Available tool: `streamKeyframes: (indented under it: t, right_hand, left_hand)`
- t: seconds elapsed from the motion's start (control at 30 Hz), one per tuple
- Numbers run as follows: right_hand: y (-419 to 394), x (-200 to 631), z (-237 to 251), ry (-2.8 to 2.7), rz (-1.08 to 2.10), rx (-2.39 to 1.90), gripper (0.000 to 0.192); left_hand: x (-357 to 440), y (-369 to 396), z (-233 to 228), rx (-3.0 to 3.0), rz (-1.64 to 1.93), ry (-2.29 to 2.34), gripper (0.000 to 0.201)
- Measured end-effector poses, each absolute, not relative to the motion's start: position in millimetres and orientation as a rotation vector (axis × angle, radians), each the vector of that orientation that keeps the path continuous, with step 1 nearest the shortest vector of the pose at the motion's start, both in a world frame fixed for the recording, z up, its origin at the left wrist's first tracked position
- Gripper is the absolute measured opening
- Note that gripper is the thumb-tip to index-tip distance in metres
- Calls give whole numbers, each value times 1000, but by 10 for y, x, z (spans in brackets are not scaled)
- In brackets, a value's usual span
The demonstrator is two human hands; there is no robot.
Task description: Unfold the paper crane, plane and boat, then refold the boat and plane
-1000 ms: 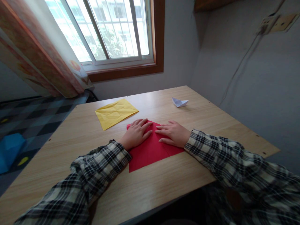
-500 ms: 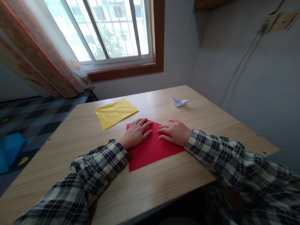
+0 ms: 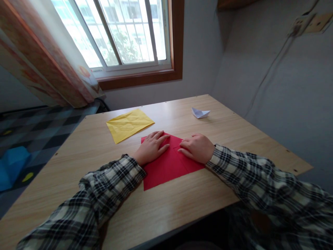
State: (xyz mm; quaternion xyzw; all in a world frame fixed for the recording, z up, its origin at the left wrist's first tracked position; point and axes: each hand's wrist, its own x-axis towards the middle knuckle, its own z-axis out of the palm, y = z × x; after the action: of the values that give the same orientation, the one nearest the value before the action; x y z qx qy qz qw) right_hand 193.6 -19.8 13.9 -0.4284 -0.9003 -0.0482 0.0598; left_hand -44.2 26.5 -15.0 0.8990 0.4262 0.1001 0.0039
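Your left hand (image 3: 152, 148) lies flat, fingers spread, and your right hand (image 3: 198, 148), fingers seemingly curled, presses the folded red paper sheet (image 3: 166, 166) at the near-centre of the pale wooden table (image 3: 78, 156); a creased yellow paper square (image 3: 129, 124) lies far left.

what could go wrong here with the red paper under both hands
The right hand has curled fingers pressing on the red paper while the left hand lies flat; uneven pressure may skew the sheet or set a crooked crease. The paper's near corner lies fairly near the front edge of the table, so a slide toward the person might push it over. A sweeping left sleeve could nudge the yellow paper.
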Motion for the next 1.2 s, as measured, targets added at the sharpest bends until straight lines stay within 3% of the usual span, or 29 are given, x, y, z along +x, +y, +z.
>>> streamKeyframes:
  t: [0.23,0.43,0.57,0.77,0.97,1.2]
  right_hand:
    - [-298,1908,181,-2608,-210,-1532,40]
    - [-217,1953,95,-2524,-294,-1217,40]
    - [-170,1945,-39,-2594,-231,-1132,52]
    - [-163,1937,-107,-2805,-10,-1153,50]
    - [-170,1936,-55,-2753,0,-1239,48]
    - [-103,1974,-40,-2587,-46,-1377,40]
  left_hand:
    - [-438,259,-128,2796,326,1338,49]
    - [-440,270,-159,2803,378,1315,48]
    - [-445,270,-169,2814,373,1326,48]
    - [-453,266,-159,2822,415,1296,47]
    - [-455,281,-118,2746,780,1274,30]
    - [-560,395,-186,2526,1031,1677,32]
